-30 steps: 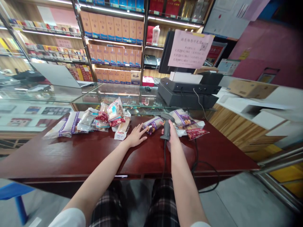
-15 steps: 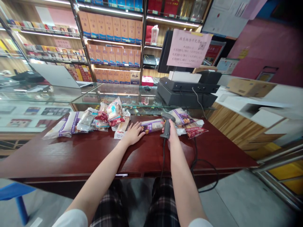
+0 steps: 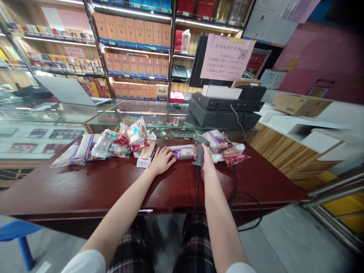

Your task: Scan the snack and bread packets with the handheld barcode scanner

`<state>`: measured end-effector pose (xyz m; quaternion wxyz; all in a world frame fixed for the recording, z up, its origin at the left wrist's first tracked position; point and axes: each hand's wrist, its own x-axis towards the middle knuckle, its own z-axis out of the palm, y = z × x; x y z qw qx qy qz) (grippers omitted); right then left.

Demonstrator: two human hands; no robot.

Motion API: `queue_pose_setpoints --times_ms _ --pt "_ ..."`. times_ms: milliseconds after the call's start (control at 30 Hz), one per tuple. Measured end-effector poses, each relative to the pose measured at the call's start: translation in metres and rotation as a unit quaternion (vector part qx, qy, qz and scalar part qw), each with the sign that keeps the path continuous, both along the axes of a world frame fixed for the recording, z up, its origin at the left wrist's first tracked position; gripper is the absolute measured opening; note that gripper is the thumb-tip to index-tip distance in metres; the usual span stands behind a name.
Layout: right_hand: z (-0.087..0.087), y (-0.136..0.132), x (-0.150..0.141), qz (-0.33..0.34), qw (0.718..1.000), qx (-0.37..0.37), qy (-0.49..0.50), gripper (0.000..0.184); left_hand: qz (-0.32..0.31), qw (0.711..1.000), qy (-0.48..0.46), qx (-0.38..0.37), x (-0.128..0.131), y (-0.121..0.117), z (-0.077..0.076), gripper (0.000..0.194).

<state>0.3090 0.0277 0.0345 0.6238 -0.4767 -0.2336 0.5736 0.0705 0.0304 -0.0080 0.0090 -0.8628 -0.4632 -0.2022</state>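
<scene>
My right hand (image 3: 207,156) is wrapped round the grip of a dark grey barcode scanner (image 3: 200,151), whose head points left over the table. Fingers spread, my left hand (image 3: 162,161) lies at the left end of a clear food packet (image 3: 184,152) with a purple band and a barcode facing up. Just left of that hand is a white-and-tan snack packet (image 3: 147,153). Farther left sits a pile of clear snack bags (image 3: 133,136), some with red contents. Behind and right of the scanner lie more bags, one purple-printed (image 3: 217,140) and one red (image 3: 234,155).
The scanner's black cable (image 3: 234,189) loops over the front edge of the dark red table (image 3: 108,189). A glass display counter (image 3: 142,110) runs behind it. A monitor with a pink sign (image 3: 227,57) stands above a black cash drawer (image 3: 224,113). A blue stool (image 3: 22,235) is at lower left.
The purple-banded packet has turned slightly under my left hand, so its barcode shows more toward the middle. The scanner has stayed nearly in place.
</scene>
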Motion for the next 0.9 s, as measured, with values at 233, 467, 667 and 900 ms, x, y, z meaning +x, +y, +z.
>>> queue_pose_setpoints --times_ms 233,467,667,900 --pt "0.000 -0.001 0.000 0.016 1.000 0.009 0.004 0.037 0.033 0.999 -0.029 -0.020 -0.011 -0.001 0.012 0.053" --pt "-0.004 0.002 0.001 0.039 0.999 0.014 0.007 0.035 0.089 0.995 -0.004 -0.038 -0.009 -0.004 0.013 0.077" --pt "-0.009 0.003 0.003 0.107 0.993 0.041 0.019 0.038 0.116 0.993 0.013 -0.013 -0.006 -0.007 0.016 0.057" --pt "-0.007 -0.003 0.002 0.158 0.984 0.078 -0.014 0.053 0.124 0.984 -0.066 0.106 -0.008 -0.013 0.029 0.054"
